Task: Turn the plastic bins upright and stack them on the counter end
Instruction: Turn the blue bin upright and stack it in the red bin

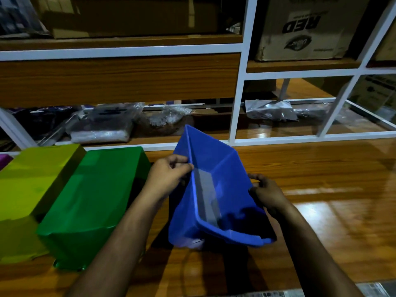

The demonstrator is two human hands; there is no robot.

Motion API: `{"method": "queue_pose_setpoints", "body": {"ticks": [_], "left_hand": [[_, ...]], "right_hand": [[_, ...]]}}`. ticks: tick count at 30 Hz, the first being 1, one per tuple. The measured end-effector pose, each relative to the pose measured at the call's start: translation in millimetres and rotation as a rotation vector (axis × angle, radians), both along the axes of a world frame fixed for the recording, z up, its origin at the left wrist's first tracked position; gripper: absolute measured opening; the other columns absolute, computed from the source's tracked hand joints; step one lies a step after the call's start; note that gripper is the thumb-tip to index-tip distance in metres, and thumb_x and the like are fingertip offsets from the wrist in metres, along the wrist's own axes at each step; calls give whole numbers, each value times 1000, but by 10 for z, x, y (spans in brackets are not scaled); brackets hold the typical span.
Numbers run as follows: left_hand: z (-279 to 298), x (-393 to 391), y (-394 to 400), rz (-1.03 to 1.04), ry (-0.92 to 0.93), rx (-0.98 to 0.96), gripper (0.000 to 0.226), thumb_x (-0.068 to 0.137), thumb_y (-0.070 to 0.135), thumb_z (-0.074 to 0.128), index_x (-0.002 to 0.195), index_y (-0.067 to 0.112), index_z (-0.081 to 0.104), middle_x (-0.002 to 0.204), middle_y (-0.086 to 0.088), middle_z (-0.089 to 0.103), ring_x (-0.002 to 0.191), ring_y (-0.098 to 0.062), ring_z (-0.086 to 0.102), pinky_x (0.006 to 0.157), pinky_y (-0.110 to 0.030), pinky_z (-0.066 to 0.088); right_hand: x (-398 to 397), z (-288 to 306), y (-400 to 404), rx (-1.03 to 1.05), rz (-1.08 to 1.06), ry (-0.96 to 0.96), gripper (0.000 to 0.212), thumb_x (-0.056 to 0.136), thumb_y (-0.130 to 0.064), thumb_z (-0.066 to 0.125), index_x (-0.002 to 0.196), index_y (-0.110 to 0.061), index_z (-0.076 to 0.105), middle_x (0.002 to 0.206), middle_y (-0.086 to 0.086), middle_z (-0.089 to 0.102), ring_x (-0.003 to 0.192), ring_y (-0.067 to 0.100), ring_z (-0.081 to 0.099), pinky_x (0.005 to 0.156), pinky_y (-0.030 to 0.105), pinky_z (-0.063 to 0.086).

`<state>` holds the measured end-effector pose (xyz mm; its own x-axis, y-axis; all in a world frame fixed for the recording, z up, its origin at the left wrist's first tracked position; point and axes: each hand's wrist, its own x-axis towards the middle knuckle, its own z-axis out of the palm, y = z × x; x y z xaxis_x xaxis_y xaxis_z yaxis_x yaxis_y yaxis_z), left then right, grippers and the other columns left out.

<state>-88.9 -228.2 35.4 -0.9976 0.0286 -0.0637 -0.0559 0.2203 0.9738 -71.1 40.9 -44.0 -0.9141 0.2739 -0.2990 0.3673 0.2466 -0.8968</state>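
A blue plastic bin (216, 189) is tilted on its side over the wooden counter (321, 189), its opening facing right and toward me. My left hand (169, 174) grips its upper left rim. My right hand (265, 194) holds the right rim. To the left, a green bin (96, 194) lies upside down on the counter. Beside that, a yellow-green bin (32, 181) is also upside down. A sliver of a purple bin (4, 160) shows at the far left edge.
A white-framed shelf unit (237, 99) stands behind the counter, holding plastic-wrapped packages (102, 125) and cardboard boxes (304, 28). Glossy counter surface stretches to the right of the blue bin. A printed paper (321, 291) lies at the counter's near edge.
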Motion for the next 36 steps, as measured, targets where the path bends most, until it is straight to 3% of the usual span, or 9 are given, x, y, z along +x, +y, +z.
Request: {"method": "queue_pose_setpoints", "body": {"ticks": [3,5,8,11,15,22,25,30,36], "left_hand": [[-53,4,-74,-11,-140,196,20,88,-2,59,107,-4,65,75,-10,67,54,-15,56,49,-23,46],[-151,-7,-151,13,-191,232,17,88,-2,56,100,2,68,71,-6,70,58,-15,61,58,-27,48],[-303,-8,-242,61,-233,226,16,88,2,57,93,9,70,75,-6,71,59,-14,65,58,-23,49],[-410,12,-272,118,-262,191,19,89,1,53,88,10,70,74,-7,70,61,-17,64,53,-23,48],[-480,29,-314,152,-302,175,21,90,4,50,87,12,70,76,-6,71,68,-21,63,58,-27,46],[-444,34,-405,12,-404,256,28,86,6,48,105,15,66,85,-2,64,71,-15,58,50,-21,47],[-439,35,-411,-32,-369,248,28,88,5,49,110,15,62,86,-2,62,74,-15,57,53,-23,47],[-330,17,-212,-197,-374,227,28,89,5,49,111,17,62,88,-1,64,79,-15,59,55,-27,52],[-206,18,418,-470,-402,234,33,91,7,50,120,17,61,108,-11,64,94,-26,56,73,-37,53]], "right_hand": [[32,93,43,-96,21,53,41,92,7,49,127,-13,54,51,-7,62,37,4,49,34,19,34],[63,130,50,-201,23,81,34,96,-2,50,127,-17,56,78,1,73,61,10,67,44,21,47],[88,123,55,-286,30,101,36,98,-10,52,131,-22,56,105,11,74,90,25,73,61,35,57],[86,109,45,-351,51,91,31,98,-14,54,127,-25,58,109,10,74,96,25,73,68,39,60],[75,114,4,-357,116,46,25,100,-20,52,118,-8,65,112,13,73,101,28,71,71,37,58],[114,191,12,-347,77,-2,22,99,-15,49,111,-4,63,100,13,69,87,25,65,48,26,51],[208,206,80,-403,73,16,25,97,-13,49,116,-4,62,104,13,70,90,28,63,55,31,45],[517,286,230,-432,-27,61,26,96,-4,45,107,-16,66,82,0,71,61,11,62,42,20,44],[1312,339,699,-430,-208,94,27,95,-10,49,97,-27,70,83,-4,68,65,11,59,53,24,41]]}}
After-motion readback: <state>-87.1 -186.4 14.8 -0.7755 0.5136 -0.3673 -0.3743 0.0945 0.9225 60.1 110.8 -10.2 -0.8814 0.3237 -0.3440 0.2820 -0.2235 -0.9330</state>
